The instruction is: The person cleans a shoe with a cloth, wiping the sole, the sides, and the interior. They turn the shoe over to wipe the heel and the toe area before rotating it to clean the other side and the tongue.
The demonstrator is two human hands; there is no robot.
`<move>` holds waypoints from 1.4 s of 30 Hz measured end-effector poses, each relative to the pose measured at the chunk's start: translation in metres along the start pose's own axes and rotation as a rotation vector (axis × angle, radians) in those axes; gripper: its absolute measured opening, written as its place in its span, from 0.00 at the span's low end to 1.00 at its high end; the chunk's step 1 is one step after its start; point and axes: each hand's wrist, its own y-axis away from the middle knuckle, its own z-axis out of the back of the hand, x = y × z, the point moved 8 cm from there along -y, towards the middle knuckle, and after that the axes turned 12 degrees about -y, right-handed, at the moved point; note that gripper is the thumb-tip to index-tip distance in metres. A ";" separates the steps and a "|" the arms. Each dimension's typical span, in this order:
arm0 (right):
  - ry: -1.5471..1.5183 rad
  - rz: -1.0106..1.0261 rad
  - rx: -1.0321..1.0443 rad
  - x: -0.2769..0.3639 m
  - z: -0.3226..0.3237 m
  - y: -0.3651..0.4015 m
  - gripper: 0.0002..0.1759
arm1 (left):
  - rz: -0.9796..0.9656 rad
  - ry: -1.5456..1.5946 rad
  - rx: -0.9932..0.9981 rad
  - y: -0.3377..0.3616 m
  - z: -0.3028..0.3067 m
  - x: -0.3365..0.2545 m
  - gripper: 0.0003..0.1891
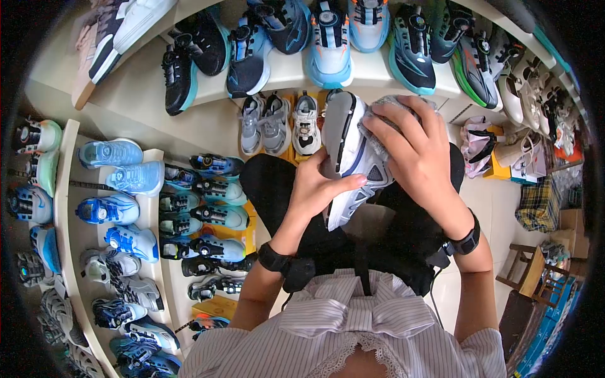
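A white and grey sneaker is held above my lap, tilted on its side with its sole facing left. My left hand grips it along the sole, thumb pressed over the side of the upper. Against the other side, my right hand presses a crumpled grey cloth with bent fingers. The cloth covers part of the shoe's upper, and its far end lies partly under the fingers. Dark bands sit around both wrists.
Ahead, a curved shelf carries several sneakers. Grey sneakers stand on yellow boxes below it. More shelves of blue shoes rise at left. A small wooden chair and a plaid bag are at right.
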 end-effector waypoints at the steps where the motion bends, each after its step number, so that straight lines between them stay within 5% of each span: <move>1: 0.036 0.013 0.006 0.003 0.000 0.000 0.17 | -0.030 -0.013 -0.021 -0.001 0.001 -0.002 0.29; 12: 0.044 -0.062 0.017 0.007 -0.010 0.007 0.20 | -0.015 -0.033 -0.061 -0.005 0.001 0.010 0.28; 18: -0.034 0.096 0.089 0.015 -0.013 0.013 0.14 | 0.026 0.124 -0.053 -0.005 0.009 0.012 0.25; 26: 0.069 -0.159 -0.012 -0.046 0.018 0.017 0.28 | 0.082 0.262 0.045 -0.003 0.016 0.022 0.27; 30: 0.023 -0.191 0.226 -0.037 -0.009 0.022 0.34 | 0.033 0.224 0.180 -0.001 0.004 0.013 0.26; 36: 0.039 -0.201 0.265 -0.048 -0.022 0.033 0.28 | 0.145 0.242 0.292 0.006 -0.012 0.024 0.23; 40: -0.056 -0.333 0.291 -0.073 -0.030 0.046 0.17 | 0.409 0.772 0.414 0.017 -0.020 0.026 0.26; 42: -0.233 -0.656 0.303 -0.102 -0.042 0.071 0.13 | 0.351 0.681 0.287 0.022 -0.006 0.030 0.26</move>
